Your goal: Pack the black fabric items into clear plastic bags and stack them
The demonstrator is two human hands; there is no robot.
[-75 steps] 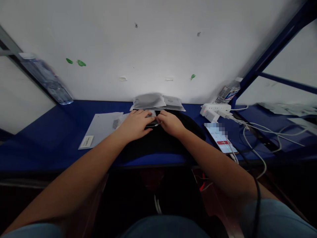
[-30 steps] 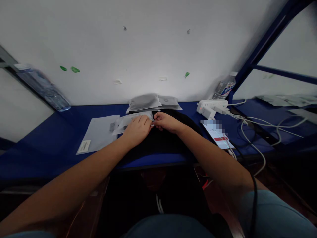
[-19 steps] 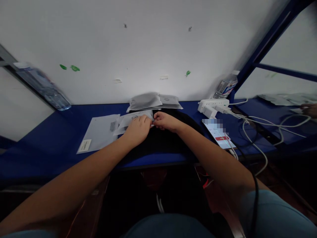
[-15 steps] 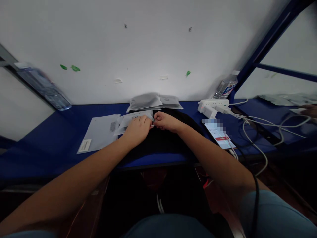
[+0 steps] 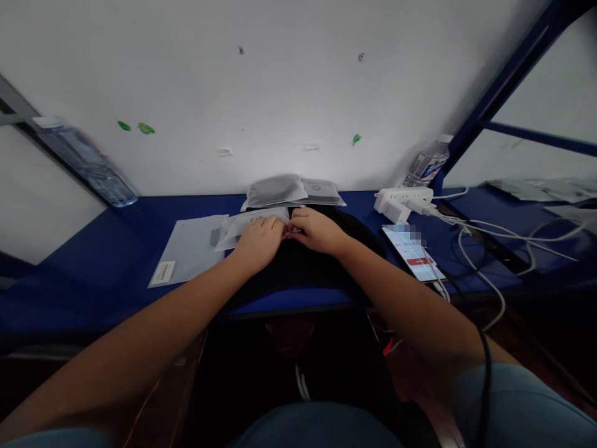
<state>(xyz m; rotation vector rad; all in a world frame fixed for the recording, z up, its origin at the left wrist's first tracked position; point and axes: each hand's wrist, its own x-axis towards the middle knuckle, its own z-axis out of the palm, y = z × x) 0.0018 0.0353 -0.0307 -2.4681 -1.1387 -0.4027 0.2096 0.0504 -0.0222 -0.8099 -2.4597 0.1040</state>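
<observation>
My left hand (image 5: 257, 241) and my right hand (image 5: 316, 230) meet at the middle of the blue table (image 5: 107, 261), fingers curled and pinched together over a black cloth (image 5: 298, 264). Between the fingertips sits something small that I cannot make out. A clear plastic bag (image 5: 249, 222) with a grey item inside lies under and just behind my left fingers. A stack of similar grey bags (image 5: 291, 190) rests against the wall behind the hands.
A white sheet with a label (image 5: 189, 247) lies left of the hands. A lit phone (image 5: 413, 252), a white power strip (image 5: 403, 200) and loose cables (image 5: 489, 242) are to the right. One plastic bottle (image 5: 426, 167) stands far right, another (image 5: 88, 163) far left.
The hands have drawn together from a flatter spread into a pinch at the cloth's far edge. Another person's hand seen briefly at the far right is gone.
</observation>
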